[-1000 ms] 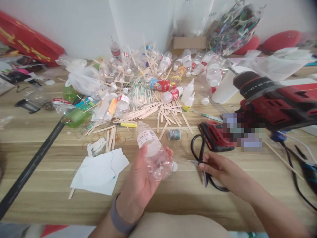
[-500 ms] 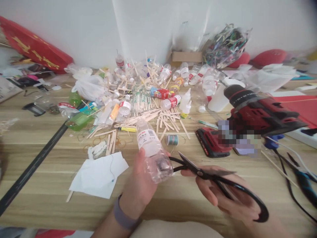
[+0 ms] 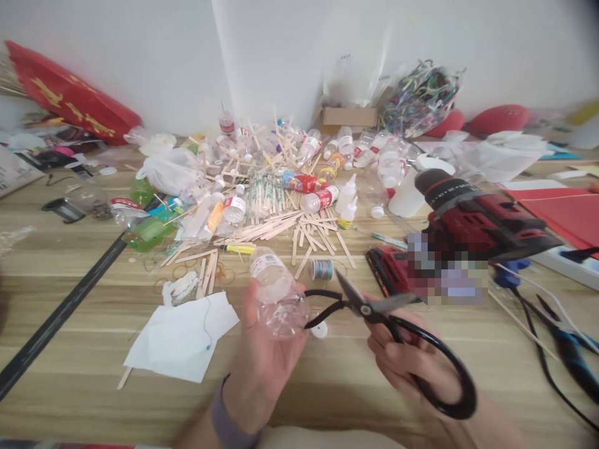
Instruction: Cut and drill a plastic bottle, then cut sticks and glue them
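Observation:
My left hand (image 3: 271,355) is wrapped round a clear plastic water bottle (image 3: 281,305), whose base tilts toward me. My right hand (image 3: 416,362) grips black-handled scissors (image 3: 365,310), spread very wide. One handle loop is in my right fingers; the other reaches left to the side of the bottle near its base. Whether that loop touches the bottle, I cannot tell. A small white disc, perhaps a cap (image 3: 319,329), shows beside the bottle. Beyond the scissors' raised blade lies a spool of multicoloured thread (image 3: 322,269).
A red cordless drill (image 3: 486,212) stands at right, near pliers (image 3: 568,330). Wooden sticks (image 3: 281,226) and plastic bottles (image 3: 322,198) crowd the back. White paper (image 3: 182,337) lies left of my hands, with a black strip (image 3: 65,305) further left.
The bottle has tipped, turning its base more toward me, and moved slightly left. The scissors have shifted a little left with my right hand. The white disc has come into view.

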Demonstrator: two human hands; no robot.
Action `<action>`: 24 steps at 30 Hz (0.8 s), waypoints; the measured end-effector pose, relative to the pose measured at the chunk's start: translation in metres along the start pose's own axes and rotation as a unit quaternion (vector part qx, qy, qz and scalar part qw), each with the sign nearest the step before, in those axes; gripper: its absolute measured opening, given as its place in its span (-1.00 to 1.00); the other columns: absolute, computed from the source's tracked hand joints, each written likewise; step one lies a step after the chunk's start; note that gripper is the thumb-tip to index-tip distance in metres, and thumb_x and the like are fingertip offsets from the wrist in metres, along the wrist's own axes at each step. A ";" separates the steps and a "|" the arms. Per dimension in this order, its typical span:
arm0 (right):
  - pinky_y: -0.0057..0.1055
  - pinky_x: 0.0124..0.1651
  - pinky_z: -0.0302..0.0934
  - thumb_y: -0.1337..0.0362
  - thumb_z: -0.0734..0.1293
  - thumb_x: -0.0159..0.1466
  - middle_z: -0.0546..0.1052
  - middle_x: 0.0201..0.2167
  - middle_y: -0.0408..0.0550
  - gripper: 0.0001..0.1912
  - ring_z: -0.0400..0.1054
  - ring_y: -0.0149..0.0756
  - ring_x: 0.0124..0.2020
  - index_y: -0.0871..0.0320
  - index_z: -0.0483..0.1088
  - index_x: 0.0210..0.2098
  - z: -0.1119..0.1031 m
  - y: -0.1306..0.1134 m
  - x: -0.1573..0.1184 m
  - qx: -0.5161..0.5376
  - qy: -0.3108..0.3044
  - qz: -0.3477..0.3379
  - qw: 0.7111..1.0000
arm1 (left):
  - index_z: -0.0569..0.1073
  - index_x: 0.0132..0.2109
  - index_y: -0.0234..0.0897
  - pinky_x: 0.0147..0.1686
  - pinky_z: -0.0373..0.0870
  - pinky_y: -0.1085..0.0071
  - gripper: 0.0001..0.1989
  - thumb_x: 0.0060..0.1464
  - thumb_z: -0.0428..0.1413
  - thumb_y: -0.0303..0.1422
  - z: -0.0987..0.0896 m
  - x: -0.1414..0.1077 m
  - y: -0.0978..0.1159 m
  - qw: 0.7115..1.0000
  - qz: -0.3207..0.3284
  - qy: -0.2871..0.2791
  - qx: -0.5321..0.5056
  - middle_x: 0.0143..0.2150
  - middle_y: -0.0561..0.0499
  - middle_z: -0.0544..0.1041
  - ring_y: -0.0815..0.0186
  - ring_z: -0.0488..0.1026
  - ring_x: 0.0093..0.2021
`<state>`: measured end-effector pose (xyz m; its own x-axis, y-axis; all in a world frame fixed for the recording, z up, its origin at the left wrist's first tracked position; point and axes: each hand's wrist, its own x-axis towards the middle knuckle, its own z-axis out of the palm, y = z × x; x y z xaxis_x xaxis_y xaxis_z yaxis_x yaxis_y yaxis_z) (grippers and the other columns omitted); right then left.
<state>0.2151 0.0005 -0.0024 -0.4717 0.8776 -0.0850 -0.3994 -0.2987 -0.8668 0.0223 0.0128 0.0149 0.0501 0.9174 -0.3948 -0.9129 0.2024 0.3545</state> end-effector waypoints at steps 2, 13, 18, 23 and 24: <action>-0.62 -0.60 0.10 0.16 0.44 0.22 0.20 -0.54 -0.26 -0.77 0.09 -0.53 -0.63 0.13 0.41 -0.21 0.006 0.007 0.009 -0.100 0.043 -0.069 0.992 | 0.54 -0.28 -0.33 -0.45 0.38 0.41 -0.62 0.07 0.18 -0.05 0.005 -0.003 -0.005 1.000 -0.008 -0.009 -0.017 -0.36 -0.04 0.55 0.34 0.38 -0.48; -0.39 -0.30 0.35 0.13 0.35 0.28 0.47 -0.50 -0.12 -0.73 0.39 -0.28 -0.44 0.12 0.48 -0.10 0.003 0.003 0.030 -0.329 0.203 -0.171 0.906 | 0.56 -0.26 -0.33 -0.23 0.48 0.34 -0.65 0.23 0.04 -0.14 0.011 -0.003 0.010 0.999 -0.014 0.017 -0.037 -0.31 -0.08 0.60 0.23 0.54 -0.27; -0.52 -0.49 0.27 0.14 0.38 0.27 0.41 -0.53 -0.22 -0.44 0.30 -0.38 -0.56 0.12 0.28 0.22 0.004 -0.009 -0.002 -0.500 0.128 -0.056 0.855 | 0.53 -0.30 -0.34 -0.30 0.52 0.37 -0.66 0.29 -0.02 -0.23 0.014 0.004 0.015 0.998 -0.026 0.051 -0.005 -0.38 -0.09 0.60 0.24 0.57 -0.34; -0.63 -0.41 0.30 0.32 0.29 0.31 0.48 -0.33 -0.21 -0.36 0.42 -0.43 -0.44 -0.18 0.10 0.33 0.005 -0.009 -0.021 -0.592 0.040 -0.136 0.793 | 0.49 -0.24 -0.31 -0.28 0.54 0.37 -0.77 0.29 0.01 -0.29 0.012 0.013 0.011 0.997 -0.004 0.078 0.008 -0.37 -0.04 0.59 0.29 0.56 -0.38; -0.62 -0.39 0.31 0.32 0.24 0.34 0.49 -0.31 -0.20 -0.38 0.44 -0.43 -0.44 -0.19 0.07 0.34 0.004 -0.008 -0.022 -0.613 0.022 -0.145 0.777 | 0.48 -0.23 -0.30 -0.30 0.53 0.38 -0.79 0.29 0.01 -0.29 0.012 0.015 0.010 0.997 0.003 0.077 0.014 -0.38 -0.03 0.59 0.30 0.55 -0.39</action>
<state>0.2255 -0.0180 0.0088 -0.4637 0.8614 0.2073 0.5771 0.4712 -0.6670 0.0187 0.0325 0.0227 -0.0193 0.8557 -0.5172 -0.9011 0.2092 0.3798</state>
